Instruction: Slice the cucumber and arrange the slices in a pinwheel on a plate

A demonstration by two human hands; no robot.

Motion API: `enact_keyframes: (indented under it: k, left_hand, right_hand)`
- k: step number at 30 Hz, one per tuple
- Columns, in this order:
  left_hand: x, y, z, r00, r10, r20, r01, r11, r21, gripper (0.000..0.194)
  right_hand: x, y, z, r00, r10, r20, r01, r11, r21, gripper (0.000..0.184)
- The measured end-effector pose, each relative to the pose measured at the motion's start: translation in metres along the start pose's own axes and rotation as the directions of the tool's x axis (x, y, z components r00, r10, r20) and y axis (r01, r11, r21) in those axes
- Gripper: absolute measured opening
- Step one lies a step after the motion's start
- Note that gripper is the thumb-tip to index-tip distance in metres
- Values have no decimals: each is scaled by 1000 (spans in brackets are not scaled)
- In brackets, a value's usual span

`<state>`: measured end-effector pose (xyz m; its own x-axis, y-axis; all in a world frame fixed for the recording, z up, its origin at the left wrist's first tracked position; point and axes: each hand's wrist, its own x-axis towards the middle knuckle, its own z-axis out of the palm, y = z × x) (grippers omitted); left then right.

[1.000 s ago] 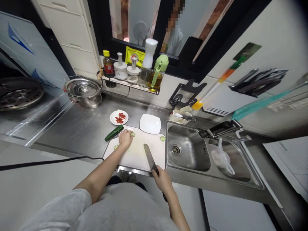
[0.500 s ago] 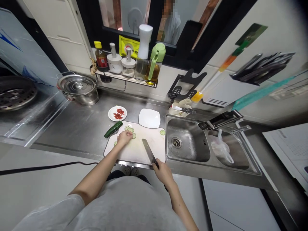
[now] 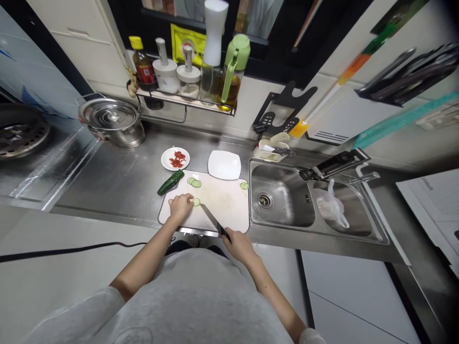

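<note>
My left hand (image 3: pixel 181 206) is over the left part of the white cutting board (image 3: pixel 229 210), fingers closed at the edge of a pale cucumber slice (image 3: pixel 196 202). A kitchen knife (image 3: pixel 212 217) is in my right hand (image 3: pixel 237 242), fingers wrapped round its black handle. Its blade slants up and left, the tip close to that slice. Farther back on the board lies a short row of overlapping cucumber slices (image 3: pixel 194 182). An end piece of cucumber (image 3: pixel 244 186) sits at the board's far right corner. The uncut dark green cucumber (image 3: pixel 170 182) rests along the board's left corner.
Behind the board stand a small plate of chopped red pieces (image 3: pixel 175 158) and a white square dish (image 3: pixel 224 165). To the right is a double sink (image 3: pixel 283 196) with a plastic bag (image 3: pixel 330 205). A lidded steel pot (image 3: pixel 114 119) stands left, below a condiment shelf (image 3: pixel 186 98).
My left hand has moved left and toward me, away from the row of slices, which now shows fully. The knife has shifted left, its tip now near the slice by my fingertips.
</note>
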<state>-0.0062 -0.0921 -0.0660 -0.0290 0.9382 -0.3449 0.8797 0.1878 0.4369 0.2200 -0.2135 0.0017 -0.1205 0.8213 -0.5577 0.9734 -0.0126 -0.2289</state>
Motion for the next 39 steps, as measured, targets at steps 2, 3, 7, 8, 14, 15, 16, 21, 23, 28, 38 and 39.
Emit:
enact_keyframes:
  k: [2,3,7,8,14,15,16,21,23,28,38,39]
  left_hand:
    - [0,0,1,1000,4,-3,-4,1000,4,32]
    - [0,1,2,1000,4,-4,-3,1000,8,32]
    - [0,1,3,1000,-3,0,3,1000,29,32]
    - [0,1,3,1000,-1,3,1,999,32,32]
    - [1,2,2,1000,10,5,-11,1000,18,32]
    - [1,2,2,1000,12,2,-12,1000,14,31]
    - [0,2,2,1000,14,0,-14,1000,11,31]
    - [1,2,1,1000,15,4,-15,1000,8,31]
    - [1,3,1,1000,12,9,-12,1000,8,31]
    - [2,3,1,1000,13,8,-13,1000,11,32]
    - [2,3,2,1000,22,3,-22,1000,-2,27]
    - [1,3,2,1000,28,-1,-28,1000,-2,27]
  right_hand:
    - [3,-2,2,1000,-12,-3,12,1000,-13,28]
    - [4,-3,3,1000,-14,-6,14,1000,-19,28]
    - [9,-6,4,1000,-11,-2,11,999,-35,28]
    - [10,-7,4,1000,-10,7,10,999,-38,28]
    - [13,-11,1,999,-9,42,12,998,-64,29]
    - [13,-11,0,999,-8,41,11,998,-68,29]
    - [13,-11,0,999,-8,41,10,997,-71,29]
    - [14,-12,-2,999,-9,45,12,997,-81,29]
    - [15,-12,-4,999,-8,52,12,996,-86,28]
    - [18,-13,-10,998,-13,68,19,995,-97,27]
    - [22,-15,-14,997,-30,74,40,989,-143,28]
    - [22,-15,-15,996,-29,80,40,989,-145,28]
